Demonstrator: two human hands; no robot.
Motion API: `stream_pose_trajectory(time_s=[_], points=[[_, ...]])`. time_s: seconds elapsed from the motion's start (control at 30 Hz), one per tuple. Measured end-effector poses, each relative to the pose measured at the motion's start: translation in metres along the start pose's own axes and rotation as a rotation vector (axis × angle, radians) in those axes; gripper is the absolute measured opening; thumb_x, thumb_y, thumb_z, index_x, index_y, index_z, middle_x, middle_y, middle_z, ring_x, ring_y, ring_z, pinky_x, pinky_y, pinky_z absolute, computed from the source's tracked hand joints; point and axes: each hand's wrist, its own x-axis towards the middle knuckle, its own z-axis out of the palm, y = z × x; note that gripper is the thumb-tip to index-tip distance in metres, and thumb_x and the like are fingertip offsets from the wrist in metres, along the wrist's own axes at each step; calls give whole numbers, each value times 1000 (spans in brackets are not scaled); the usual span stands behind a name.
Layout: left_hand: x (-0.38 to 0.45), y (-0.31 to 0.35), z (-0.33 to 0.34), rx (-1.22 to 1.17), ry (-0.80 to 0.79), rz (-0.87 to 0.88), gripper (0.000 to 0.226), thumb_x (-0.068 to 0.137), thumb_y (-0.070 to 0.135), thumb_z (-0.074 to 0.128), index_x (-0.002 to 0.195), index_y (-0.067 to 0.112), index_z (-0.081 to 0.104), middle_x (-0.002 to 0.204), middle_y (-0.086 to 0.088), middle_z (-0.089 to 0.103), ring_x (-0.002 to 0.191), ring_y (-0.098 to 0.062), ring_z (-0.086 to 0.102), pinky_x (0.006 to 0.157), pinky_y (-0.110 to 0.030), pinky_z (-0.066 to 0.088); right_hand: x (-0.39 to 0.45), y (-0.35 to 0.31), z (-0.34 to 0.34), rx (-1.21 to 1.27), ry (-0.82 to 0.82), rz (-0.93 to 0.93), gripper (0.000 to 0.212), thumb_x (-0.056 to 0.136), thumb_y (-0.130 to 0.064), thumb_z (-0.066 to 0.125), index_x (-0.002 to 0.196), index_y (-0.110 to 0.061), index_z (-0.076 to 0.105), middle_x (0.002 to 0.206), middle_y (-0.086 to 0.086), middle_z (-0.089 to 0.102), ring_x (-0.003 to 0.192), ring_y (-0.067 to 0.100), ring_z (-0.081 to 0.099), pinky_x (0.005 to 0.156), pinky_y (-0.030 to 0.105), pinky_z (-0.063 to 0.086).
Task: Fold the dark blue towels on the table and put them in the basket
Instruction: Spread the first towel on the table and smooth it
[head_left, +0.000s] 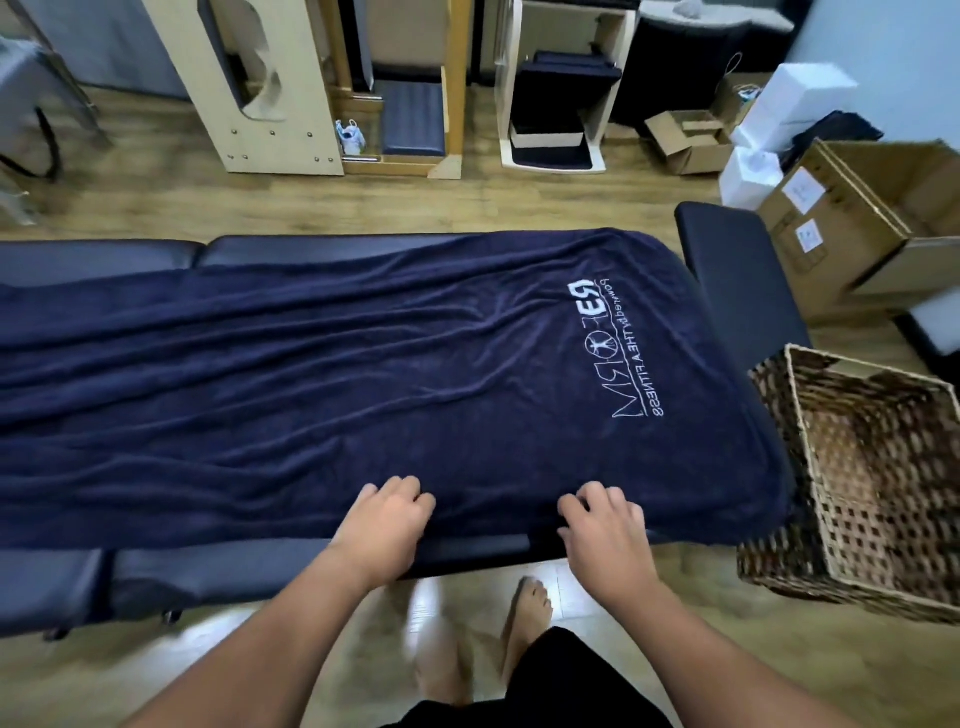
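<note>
One dark blue towel (363, 374) is spread flat, still unfolded, over the padded worktop (737, 270), its long axis running left to right across the view; white lettering is seen near its right end. The near long hem is met by both hands: the left hand (382, 525) and right hand (602, 525) are placed side by side on it, toward the right half of the towel. Fingers (400, 491) of both hands are curled onto the cloth at the edge; a pinch of the hem is likely, but a closed grip cannot be confirmed. The rest of the towel lies straight ahead of the fingers. The wicker basket (779, 415) is seen empty, just beside the worktop's right end, nearer the right hand. A fold away from the body is judged next.
</note>
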Motion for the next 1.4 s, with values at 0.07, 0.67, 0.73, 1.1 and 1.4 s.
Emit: stream_pose_trajectory(time_s=[0.07, 0.67, 0.73, 1.1, 1.4], points=[[-4, 3, -6, 6, 12, -65, 31, 61, 15, 84, 75, 23, 56, 77, 2, 58, 69, -23, 58, 58, -36, 46, 1, 4, -2, -44, -21, 27, 39, 58, -9, 86, 84, -24, 61, 82, -4, 55, 73, 25, 53, 62, 38, 40], [-23, 34, 12, 184, 20, 37, 37, 52, 13, 85, 78, 21, 60, 80, 0, 54, 70, -22, 53, 60, -32, 25, -10, 28, 3, -137, -157, -181, 36, 53, -18, 88, 75, -24, 60, 81, -5, 50, 72, 21, 52, 61, 36, 41], [-21, 39, 1, 189, 8, 2, 19, 79, 16, 71, 94, 22, 62, 97, 0, 58, 89, -23, 57, 69, -34, 27, -9, 27, 5, -136, -76, -185, 34, 51, -10, 85, 68, -23, 59, 75, -5, 48, 65, 21, 50, 57, 35, 37], [-22, 71, -27, -251, -489, -60, 21, 91, 35, 62, 95, 15, 61, 102, -5, 67, 89, -27, 66, 72, -38, 53, -37, 67, -12, 256, -377, -94, 16, 91, -39, 56, 98, -25, 59, 98, -6, 58, 93, 22, 60, 75, 37, 49], [10, 117, -18, -140, -200, -155, 48, 97, 38, 52, 142, 30, 37, 137, -7, 32, 124, -30, 36, 87, -45, 49, -40, 122, -13, -19, -217, 216, 52, 87, -30, 61, 136, -25, 44, 127, 3, 44, 115, 27, 44, 82, 41, 48]])
